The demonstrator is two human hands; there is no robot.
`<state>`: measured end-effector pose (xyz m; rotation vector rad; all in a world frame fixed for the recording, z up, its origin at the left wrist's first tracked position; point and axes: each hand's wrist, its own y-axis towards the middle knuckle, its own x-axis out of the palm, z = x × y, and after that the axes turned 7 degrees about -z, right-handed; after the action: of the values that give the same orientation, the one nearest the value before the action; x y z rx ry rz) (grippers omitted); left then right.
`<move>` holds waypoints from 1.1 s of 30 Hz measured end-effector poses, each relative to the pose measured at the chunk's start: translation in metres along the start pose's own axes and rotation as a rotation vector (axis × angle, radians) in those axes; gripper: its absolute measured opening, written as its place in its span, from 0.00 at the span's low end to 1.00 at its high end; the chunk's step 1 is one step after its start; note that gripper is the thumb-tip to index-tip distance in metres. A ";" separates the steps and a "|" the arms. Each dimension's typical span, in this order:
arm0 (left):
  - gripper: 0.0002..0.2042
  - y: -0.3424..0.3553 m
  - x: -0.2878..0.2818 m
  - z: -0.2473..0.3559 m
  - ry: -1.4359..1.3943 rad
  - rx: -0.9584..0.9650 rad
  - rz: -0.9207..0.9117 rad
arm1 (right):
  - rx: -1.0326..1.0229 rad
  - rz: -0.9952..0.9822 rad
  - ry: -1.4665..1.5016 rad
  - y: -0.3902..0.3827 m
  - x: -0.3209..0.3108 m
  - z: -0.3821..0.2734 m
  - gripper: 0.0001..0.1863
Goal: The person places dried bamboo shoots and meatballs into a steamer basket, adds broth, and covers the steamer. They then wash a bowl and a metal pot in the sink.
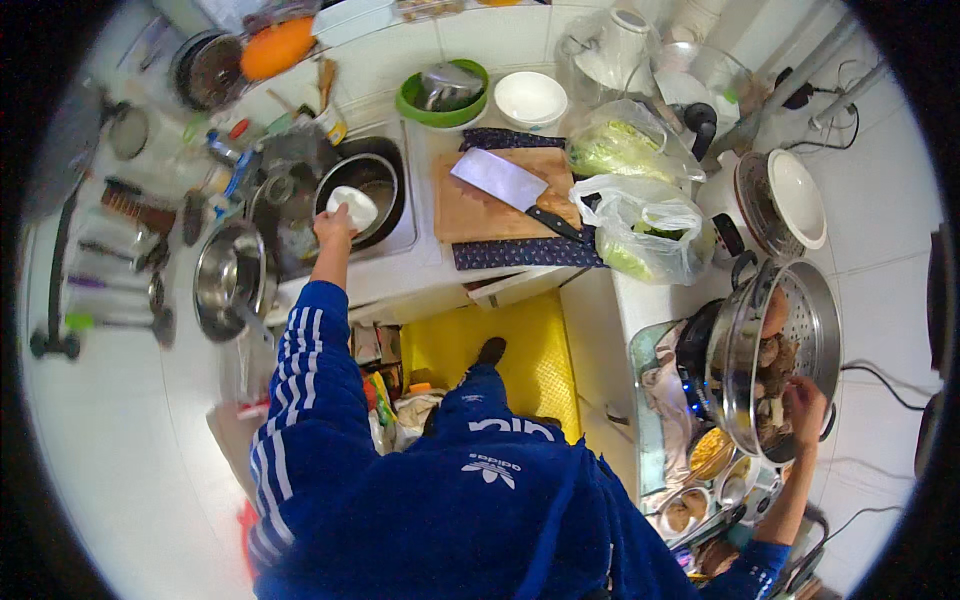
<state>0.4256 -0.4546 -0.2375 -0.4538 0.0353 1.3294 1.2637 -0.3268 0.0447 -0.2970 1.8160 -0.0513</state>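
My left hand [338,226] grips the edge of a small white bowl [357,204], tilted over a dark-bottomed metal pot [376,172] that stands in the sink [410,228]. On the far right, my right hand [804,408] reaches over the near side of a large steel steamer pot [733,385]. Its fingers are drawn together at brown, lumpy pieces of food [774,372] inside. Whether something small sits between those fingertips cannot be made out. A perforated steel wall [822,312] shows along the pot's far side.
A cleaver [498,180] lies on a wooden cutting board [455,215] at the counter's middle. Bagged greens [640,235] and a rice cooker [722,205] stand beyond it. A green basin [418,112] and white bowl [531,100] sit behind; a steel bowl [225,290] lies left.
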 end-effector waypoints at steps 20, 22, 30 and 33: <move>0.19 0.201 0.108 -0.092 0.398 -0.143 -0.584 | 0.386 0.088 0.082 0.048 0.025 -0.045 0.09; 0.17 0.187 0.096 -0.083 0.643 0.169 -0.806 | 0.351 0.053 0.110 0.041 0.017 -0.033 0.10; 0.21 0.037 0.138 0.079 0.642 0.627 -0.007 | 0.324 0.102 -0.099 0.022 -0.013 -0.011 0.12; 0.21 -0.054 0.160 0.131 0.419 0.870 -0.183 | 0.281 0.009 -0.164 0.023 -0.014 -0.005 0.17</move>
<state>0.4863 -0.2708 -0.1467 0.0224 0.8654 0.9042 1.2584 -0.3024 0.0545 -0.0909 1.6224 -0.2663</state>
